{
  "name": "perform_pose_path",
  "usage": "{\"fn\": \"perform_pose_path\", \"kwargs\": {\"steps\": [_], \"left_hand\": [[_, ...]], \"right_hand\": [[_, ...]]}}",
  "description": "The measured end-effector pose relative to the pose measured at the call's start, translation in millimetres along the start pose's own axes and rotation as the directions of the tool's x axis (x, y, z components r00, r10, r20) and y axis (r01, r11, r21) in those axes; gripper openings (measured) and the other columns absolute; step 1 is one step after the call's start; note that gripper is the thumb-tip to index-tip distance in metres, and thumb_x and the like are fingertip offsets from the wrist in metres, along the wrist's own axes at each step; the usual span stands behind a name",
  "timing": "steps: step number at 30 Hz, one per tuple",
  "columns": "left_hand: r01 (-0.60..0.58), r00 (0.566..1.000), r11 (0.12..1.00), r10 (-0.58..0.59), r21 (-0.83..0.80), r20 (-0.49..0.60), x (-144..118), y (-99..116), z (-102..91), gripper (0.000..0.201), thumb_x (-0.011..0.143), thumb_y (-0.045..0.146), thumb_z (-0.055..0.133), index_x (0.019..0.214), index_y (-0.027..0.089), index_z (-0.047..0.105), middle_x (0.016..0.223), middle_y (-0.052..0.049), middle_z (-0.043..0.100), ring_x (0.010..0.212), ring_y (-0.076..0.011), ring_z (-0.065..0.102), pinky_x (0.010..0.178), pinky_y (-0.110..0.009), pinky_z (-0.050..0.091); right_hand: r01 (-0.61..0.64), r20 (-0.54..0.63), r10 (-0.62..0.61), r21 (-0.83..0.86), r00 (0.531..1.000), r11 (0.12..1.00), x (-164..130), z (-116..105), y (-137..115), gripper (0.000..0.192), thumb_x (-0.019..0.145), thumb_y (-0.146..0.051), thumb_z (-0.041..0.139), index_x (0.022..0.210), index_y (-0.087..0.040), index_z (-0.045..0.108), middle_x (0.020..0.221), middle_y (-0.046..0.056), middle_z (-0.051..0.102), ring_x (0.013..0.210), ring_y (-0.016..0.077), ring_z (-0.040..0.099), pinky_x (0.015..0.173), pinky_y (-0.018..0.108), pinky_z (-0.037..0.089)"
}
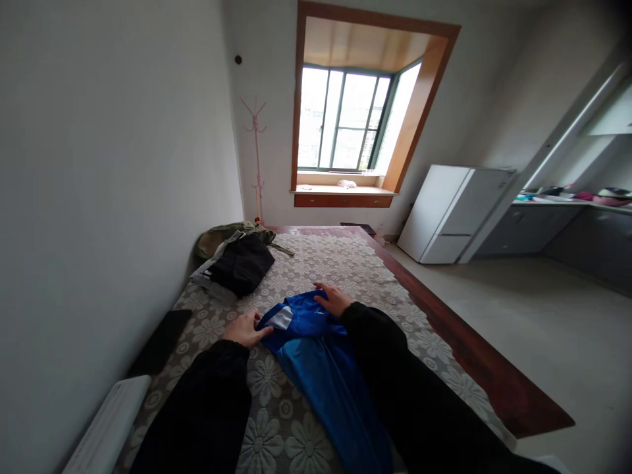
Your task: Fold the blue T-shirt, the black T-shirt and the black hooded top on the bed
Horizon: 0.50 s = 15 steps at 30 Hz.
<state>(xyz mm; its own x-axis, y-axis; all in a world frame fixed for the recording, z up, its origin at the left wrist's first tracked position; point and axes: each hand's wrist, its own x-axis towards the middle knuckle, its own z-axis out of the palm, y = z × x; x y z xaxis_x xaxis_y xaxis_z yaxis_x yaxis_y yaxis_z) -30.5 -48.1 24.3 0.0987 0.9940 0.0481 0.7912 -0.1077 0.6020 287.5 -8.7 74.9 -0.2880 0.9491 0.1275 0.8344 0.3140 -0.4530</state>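
A blue sports shirt (316, 355) with a small white logo lies on the lace-covered table, its body running down toward me between my arms. Its collar, with a pale grey inside showing, faces away from me. My left hand (245, 329) is closed on the shirt's left edge beside the collar, thumb on top. At the far right edge of the shirt rests my right hand (336, 299), its fingers stretched out and apart from the thumb. Part of the shirt's right side is hidden by my right forearm.
A patterned lace cloth (266, 375) covers the dark red table (494, 368). Folded black clothing (241, 263) and an olive bag (217, 237) lie at the far left by the wall. Closer are a black flat object (160, 342) and a white one (111, 421). A white fridge (444, 210) stands beyond.
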Motion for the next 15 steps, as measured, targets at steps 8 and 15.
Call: {"fn": "perform_pose_path", "kwargs": {"steps": [8,15], "left_hand": [[-0.01,0.997,0.969,-0.01,-0.248,-0.08,-35,19,7.4,0.013,0.088,0.032,0.056,0.095,0.022,0.061,0.094,-0.007,0.074,0.089,-0.0211,0.071,0.074,-0.03,0.052],[-0.044,0.997,0.615,-0.017,-0.787,-0.069,-89,74,-28.3,0.049,0.083,0.065,0.062,0.109,0.025,0.054,0.079,0.0,0.064,0.068,-0.0178,0.062,0.06,-0.028,0.051]], "right_hand": [[-0.067,-0.112,0.062,-0.046,0.992,0.997,17,10,-13,0.014,0.089,-0.02,0.059,0.097,-0.02,0.07,0.104,0.009,0.074,0.107,0.0244,0.067,0.098,0.038,0.048],[0.198,-0.58,-0.08,0.143,0.811,0.97,-113,-102,-13,0.021,0.099,-0.036,0.047,0.101,-0.022,0.064,0.088,0.005,0.074,0.079,0.0211,0.069,0.072,0.032,0.055]]}}
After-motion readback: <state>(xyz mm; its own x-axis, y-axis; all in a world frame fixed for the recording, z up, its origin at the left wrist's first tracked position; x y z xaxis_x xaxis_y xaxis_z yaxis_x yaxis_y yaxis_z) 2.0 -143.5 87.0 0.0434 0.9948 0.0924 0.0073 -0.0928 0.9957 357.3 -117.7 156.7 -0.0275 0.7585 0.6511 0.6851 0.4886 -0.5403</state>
